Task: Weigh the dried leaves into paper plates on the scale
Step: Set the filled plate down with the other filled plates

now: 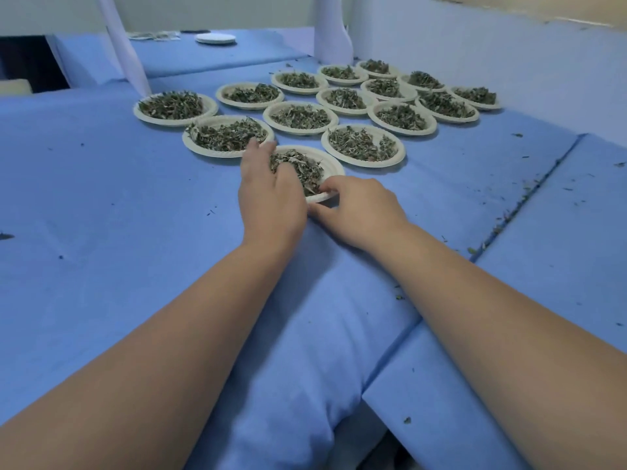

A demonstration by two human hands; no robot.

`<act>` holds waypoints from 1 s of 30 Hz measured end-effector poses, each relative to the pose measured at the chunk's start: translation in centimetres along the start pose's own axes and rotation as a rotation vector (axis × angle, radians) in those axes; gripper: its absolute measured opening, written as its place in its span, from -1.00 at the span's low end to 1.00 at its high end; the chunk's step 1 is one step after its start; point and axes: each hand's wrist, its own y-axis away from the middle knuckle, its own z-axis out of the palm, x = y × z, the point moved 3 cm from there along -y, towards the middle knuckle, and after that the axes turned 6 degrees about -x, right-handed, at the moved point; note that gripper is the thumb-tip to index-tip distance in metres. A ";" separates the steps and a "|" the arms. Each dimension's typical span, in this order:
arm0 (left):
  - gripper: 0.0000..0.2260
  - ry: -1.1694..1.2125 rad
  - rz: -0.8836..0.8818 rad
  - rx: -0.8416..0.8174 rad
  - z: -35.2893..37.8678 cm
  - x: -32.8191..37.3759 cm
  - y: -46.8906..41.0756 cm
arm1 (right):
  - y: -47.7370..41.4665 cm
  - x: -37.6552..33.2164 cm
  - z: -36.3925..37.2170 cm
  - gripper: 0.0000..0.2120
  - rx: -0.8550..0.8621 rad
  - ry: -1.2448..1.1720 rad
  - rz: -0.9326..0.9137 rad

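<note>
Pinching nearest plate (334,167) rim, right hand (359,208), dried leaves (302,164) inside

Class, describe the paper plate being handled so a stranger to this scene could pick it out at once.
On the blue-covered table sits a cluster of paper plates heaped with dried leaves. Take the front plate, nearest the camera. It alone is touched: the left hand lies over its left side and the right hand pinches its near rim.
</note>
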 end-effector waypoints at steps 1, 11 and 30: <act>-0.55 0.002 0.012 -0.019 0.4 0.3 0.4 | 0.1 -0.1 -0.1 -0.55 -0.007 -0.006 0.007; -0.56 0.078 0.140 -0.313 7.2 4.4 6.7 | 5.4 3.6 -3.9 -0.57 -0.018 0.008 -0.016; -0.60 0.030 0.703 -0.809 31.0 19.8 26.4 | 41.7 30.3 -20.3 -0.75 0.639 0.087 0.631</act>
